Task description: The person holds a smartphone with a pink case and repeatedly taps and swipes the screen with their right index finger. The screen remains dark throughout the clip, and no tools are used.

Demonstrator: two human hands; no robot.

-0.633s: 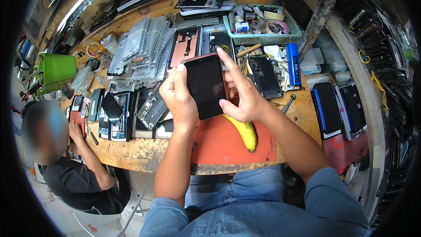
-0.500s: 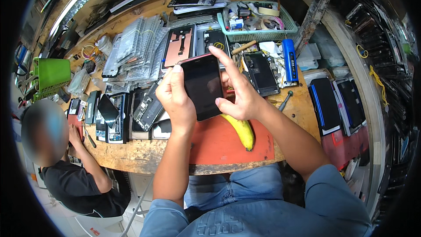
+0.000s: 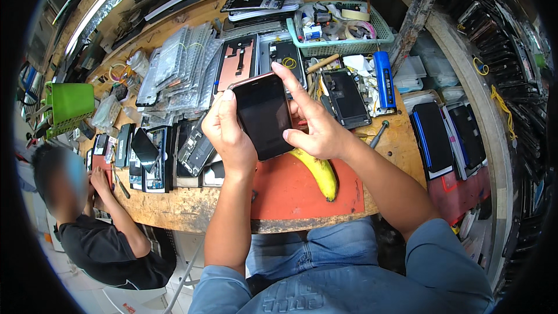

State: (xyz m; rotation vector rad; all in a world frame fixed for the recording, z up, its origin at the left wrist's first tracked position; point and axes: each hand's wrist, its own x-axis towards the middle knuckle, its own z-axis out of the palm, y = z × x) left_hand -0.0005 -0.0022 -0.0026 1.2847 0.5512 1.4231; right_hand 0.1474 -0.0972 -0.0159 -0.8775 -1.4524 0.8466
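Between my two hands a smartphone (image 3: 263, 117) with a dark screen is held up over the bench, slightly tilted. My left hand (image 3: 231, 134) grips its left side, thumb along the edge. My right hand (image 3: 317, 122) holds the right side, its index finger at the top corner and its thumb at the lower right edge; the other fingers are partly hidden behind the phone. Below the phone a yellow banana (image 3: 319, 175) lies on a red mat (image 3: 290, 197), its upper end hidden by the phone and my right hand.
Bubble-wrapped packets (image 3: 183, 61) and opened phones (image 3: 148, 151) crowd the wooden bench (image 3: 174, 206). A green basket (image 3: 343, 46) of supplies stands at the back. A blue device (image 3: 384, 81) and a screwdriver (image 3: 379, 134) lie right. At left sits a co-worker (image 3: 107, 250) beside a green bin (image 3: 70, 102).
The phone and both hands have shifted slightly to the left and tilted a little more. The co-worker's head has moved slightly. My grip on the phone is unchanged.
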